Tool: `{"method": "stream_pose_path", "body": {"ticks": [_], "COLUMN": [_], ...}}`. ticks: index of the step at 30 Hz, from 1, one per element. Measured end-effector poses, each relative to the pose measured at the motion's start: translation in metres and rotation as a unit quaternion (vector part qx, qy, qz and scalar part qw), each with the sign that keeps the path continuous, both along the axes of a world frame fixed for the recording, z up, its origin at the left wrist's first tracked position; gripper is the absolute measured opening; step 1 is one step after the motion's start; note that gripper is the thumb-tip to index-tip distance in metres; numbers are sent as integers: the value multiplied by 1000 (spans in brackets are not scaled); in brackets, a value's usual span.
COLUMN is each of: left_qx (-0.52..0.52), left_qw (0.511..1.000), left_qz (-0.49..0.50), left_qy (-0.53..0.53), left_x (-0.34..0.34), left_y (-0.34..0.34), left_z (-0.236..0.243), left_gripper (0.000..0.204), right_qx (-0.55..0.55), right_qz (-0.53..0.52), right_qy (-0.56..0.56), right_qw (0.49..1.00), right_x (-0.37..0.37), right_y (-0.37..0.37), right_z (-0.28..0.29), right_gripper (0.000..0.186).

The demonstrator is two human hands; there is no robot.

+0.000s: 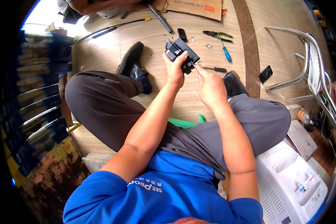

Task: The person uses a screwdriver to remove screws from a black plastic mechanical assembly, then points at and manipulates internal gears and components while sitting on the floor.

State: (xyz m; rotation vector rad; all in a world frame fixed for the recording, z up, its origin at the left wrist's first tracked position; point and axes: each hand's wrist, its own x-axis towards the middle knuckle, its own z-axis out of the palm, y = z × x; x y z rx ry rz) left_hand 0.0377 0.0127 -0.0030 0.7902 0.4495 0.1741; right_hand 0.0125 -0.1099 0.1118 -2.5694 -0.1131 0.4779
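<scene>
The box [187, 46] is held up above the floor, in the left hand [174, 70], whose thumb and fingers clamp its near side. The right hand [212, 87] brings thumb and forefinger to the box's near right corner; whether they pinch something thin there is too small to tell.

The work seems partway along: a black part [182, 34] lies loose just beyond the box, and small metal bits [208, 46] lie to its right. Whether these came from the box cannot be told. The pliers [212, 34], blue screwdriver [227, 55] and black screwdriver [220, 70] all lie right of the box, unheld. The handling at the corner appears unfinished, and the loose pieces sit apart from the box; how much remains is unclear.
</scene>
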Motion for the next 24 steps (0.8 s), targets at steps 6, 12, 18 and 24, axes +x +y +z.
{"method": "stream_pose_path", "body": {"ticks": [6,12,18,24], "left_qx": [157,311,289,200], "left_qw": [987,949,956,976], "left_qz": [0,-40,10,58], "left_qy": [24,19,49,57], "left_x": [-2,-6,-1,-1], "left_y": [-5,-2,-1,-2], "left_z": [-1,4,-4,-7], "left_gripper": [88,95,92,89], "right_qx": [-74,13,71,-14], "right_qz": [31,48,-10,-70], "right_qy": [41,12,-9,44], "right_qw": [996,999,997,996], "right_x": [3,9,4,-4], "right_y": [-1,-16,-5,21], "right_z": [9,-26,-41,-28], "right_gripper": [38,38,35,37]}}
